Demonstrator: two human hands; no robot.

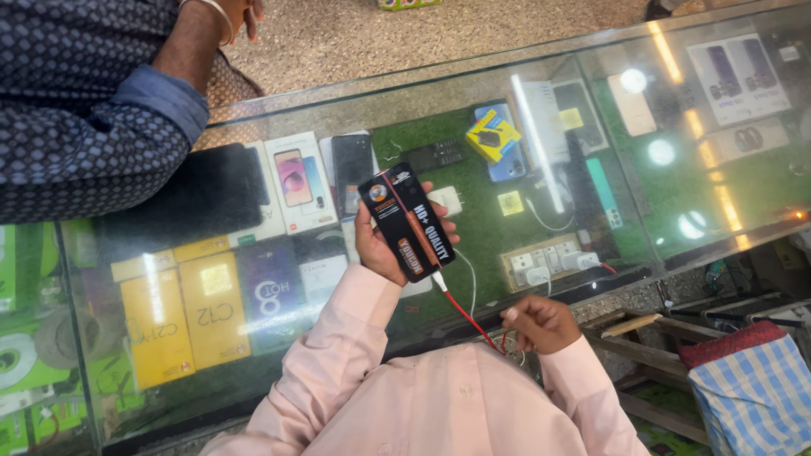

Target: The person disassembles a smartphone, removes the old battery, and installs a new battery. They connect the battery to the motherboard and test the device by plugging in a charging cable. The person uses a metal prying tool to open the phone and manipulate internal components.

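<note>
My left hand is raised over a glass display counter and grips a flat black rectangular pack with an orange stripe and a round orange mark. A white plug sits at the pack's lower end, and a thin red cable runs down from it to my right hand. That hand is closed around the cable near my chest. Both sleeves are pale pink.
Under the glass lie phone boxes, several yellow boxes, phones and a small yellow pack. A socket strip holds white chargers. Another person's arm in a dark patterned sleeve rests on the counter's far left. A blue checked cloth lies at lower right.
</note>
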